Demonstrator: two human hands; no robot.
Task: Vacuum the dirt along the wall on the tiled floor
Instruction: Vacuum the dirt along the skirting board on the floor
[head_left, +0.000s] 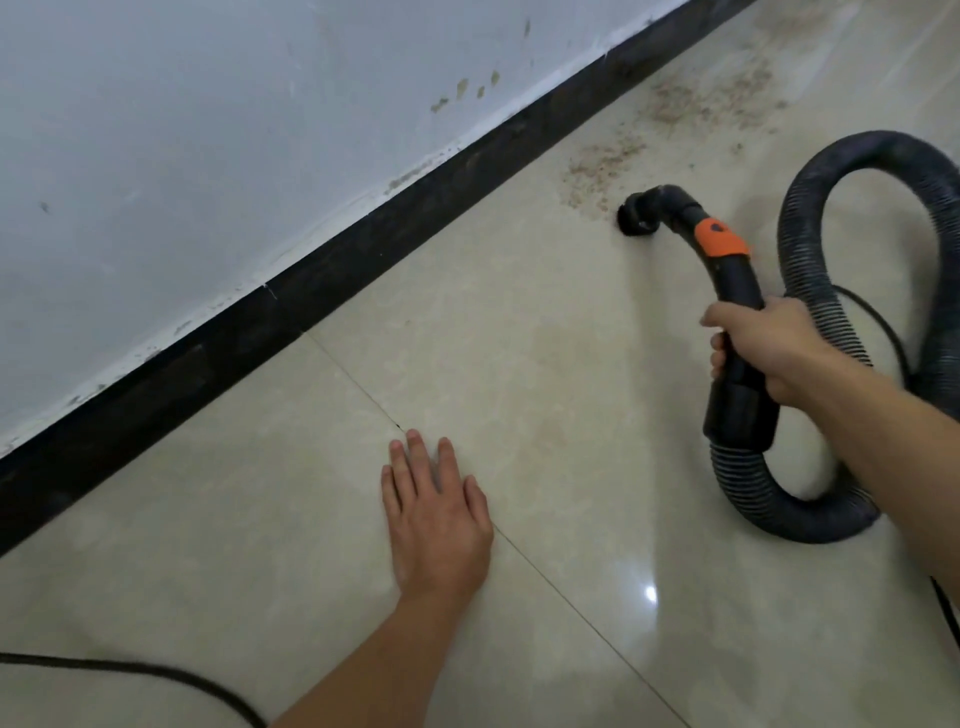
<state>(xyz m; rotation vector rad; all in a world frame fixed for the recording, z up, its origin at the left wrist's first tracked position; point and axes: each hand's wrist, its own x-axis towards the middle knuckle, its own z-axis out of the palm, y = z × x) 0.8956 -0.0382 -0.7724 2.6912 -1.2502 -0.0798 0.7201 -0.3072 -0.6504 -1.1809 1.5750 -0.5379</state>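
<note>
My right hand (753, 348) grips the rigid, probably light vacuum wand (735, 283) mid-tube, a sound hold. Its nozzle (636, 221) sits upper right, touching loose dirt (597, 171). My left hand (436, 514) lies flat and open on the slick tiled floor (545, 364).

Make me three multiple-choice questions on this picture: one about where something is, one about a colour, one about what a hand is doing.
1. Where is the vacuum nozzle?
A. Pressed against the wall
B. On the floor beside the dirt patch
C. Inside the hose loop

2. What colour is the band on the wand?
A. Orange
B. Green
C. White

3. What is the left hand doing?
A. Gripping the hose
B. Pinching the cable
C. Resting flat on the floor, fingers straight

Answers: 1 B, the nozzle sits at the dirt's near edge. 2 A, an orange collar shows above the right hand, which grips the wand. 3 C, its palm lies down and it holds nothing.
</note>
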